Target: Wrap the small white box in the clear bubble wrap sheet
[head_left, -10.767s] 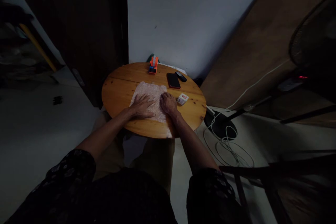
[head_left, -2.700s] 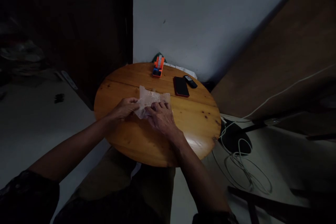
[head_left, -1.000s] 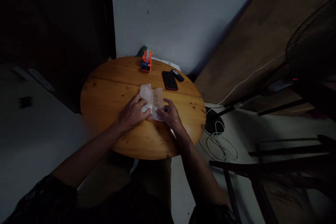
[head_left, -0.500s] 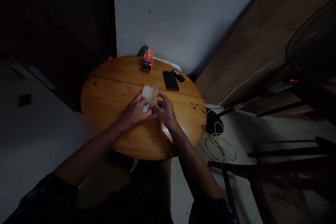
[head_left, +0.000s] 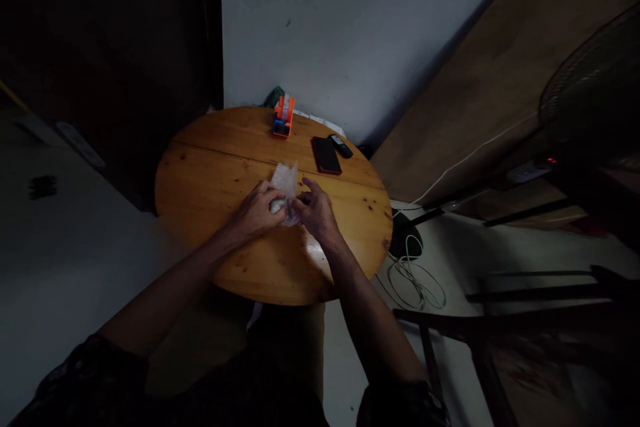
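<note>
Over the middle of the round wooden table [head_left: 200, 193], both my hands grip a small piece of clear bubble wrap [head_left: 285, 179]. My left hand [head_left: 261, 209] has its fingers curled on the wrap's left side, thumb pointing right. From the other side, my right hand [head_left: 315, 211] pinches the wrap's right edge between thumb and bent fingers. The wrap's far end stands up loosely beyond the fingers. Its near part is bunched between the hands, and whether anything lies inside cannot be made out.
An orange and blue tape dispenser [head_left: 283, 117] stands at the table's far edge. Right of it lie a black flat case with red edges [head_left: 326, 155] and a dark handset [head_left: 341, 145]. On the floor to the right are a coiled white cable [head_left: 413, 273] and a dark chair [head_left: 480, 327].
The loose far part of the bubble wrap has shifted shape slightly between my fingers. Both hands stay in nearly the same place, still on it. The view has turned a little.
</note>
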The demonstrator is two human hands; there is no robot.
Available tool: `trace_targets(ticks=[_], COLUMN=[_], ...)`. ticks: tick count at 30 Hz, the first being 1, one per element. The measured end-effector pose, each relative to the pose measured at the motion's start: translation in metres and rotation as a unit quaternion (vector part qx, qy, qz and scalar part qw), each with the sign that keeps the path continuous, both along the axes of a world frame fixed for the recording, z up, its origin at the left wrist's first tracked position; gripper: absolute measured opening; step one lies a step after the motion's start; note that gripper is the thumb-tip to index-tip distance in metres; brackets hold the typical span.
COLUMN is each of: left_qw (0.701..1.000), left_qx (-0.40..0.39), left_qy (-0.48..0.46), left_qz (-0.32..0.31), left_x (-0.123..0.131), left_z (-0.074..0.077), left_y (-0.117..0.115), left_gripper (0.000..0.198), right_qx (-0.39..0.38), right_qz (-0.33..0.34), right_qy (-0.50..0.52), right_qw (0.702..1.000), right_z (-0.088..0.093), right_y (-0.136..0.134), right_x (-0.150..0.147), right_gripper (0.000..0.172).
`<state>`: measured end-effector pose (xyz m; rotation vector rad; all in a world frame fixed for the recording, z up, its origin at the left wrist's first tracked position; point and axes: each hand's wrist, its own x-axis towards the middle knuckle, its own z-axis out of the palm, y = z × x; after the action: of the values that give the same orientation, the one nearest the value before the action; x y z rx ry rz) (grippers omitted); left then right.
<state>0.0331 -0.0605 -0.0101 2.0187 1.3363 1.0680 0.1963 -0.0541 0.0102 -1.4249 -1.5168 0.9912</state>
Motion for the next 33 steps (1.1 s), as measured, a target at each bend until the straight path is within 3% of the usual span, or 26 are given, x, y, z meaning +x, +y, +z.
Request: trace_targets(ticks=[4,9,13,18,20,23,25,27,30,33], left_qw=[1.000,0.999,0.992,0.994,0.996,0.997,0.998,0.998,0.999,0.999], left_qx=[-0.008,-0.031,-0.084,-0.038,-0.027,-0.028,-0.028,-0.025,-0.017,-0.010], left_qy=[0.003,-0.024,-0.095,-0.088,-0.062,-0.045,-0.043,-0.043,-0.035,-0.018], left_qz=[-0.003,-0.008,0.013,0.052,0.057,0.053,0.045,0.036,0.031,0.030], left_x=[0.000,-0.003,-0.003,0.002,0.004,0.005,0.005,0.005,0.005,0.005], left_z=[0.000,0.006,0.005,-0.002,-0.003,-0.002,-0.001,0.001,0.003,0.003], left_y=[0.001,0.000,0.002,0.003,0.002,0.001,-0.001,-0.002,-0.003,-0.004], left_gripper=[0.029,0.045,0.053,0.036,0.036,0.040,0.046,0.049,0.045,0.038], right_qx=[-0.005,-0.024,0.057,0.106,0.102,0.084,0.069,0.070,0.121,0.179], right_qz=[0.018,0.116,0.138,0.150,0.173,0.216,0.190,0.122,0.073,0.111], right_qy=[0.010,0.059,-0.081,-0.266,-0.261,-0.154,-0.064,-0.014,-0.037,-0.113], right_qw=[1.000,0.991,0.985,0.946,0.944,0.961,0.977,0.990,0.989,0.971], right_z=[0.003,0.005,0.003,0.014,0.017,0.013,0.006,0.000,-0.005,-0.006], right_y=[-0.003,-0.012,-0.015,-0.013,-0.011,-0.008,-0.005,-0.003,-0.002,-0.001], right_x=[-0.001,0.009,0.008,0.001,0.004,0.015,0.024,0.031,0.032,0.024], right_gripper=[0.066,0.062,0.068,0.078,0.082,0.082,0.076,0.067,0.058,0.059])
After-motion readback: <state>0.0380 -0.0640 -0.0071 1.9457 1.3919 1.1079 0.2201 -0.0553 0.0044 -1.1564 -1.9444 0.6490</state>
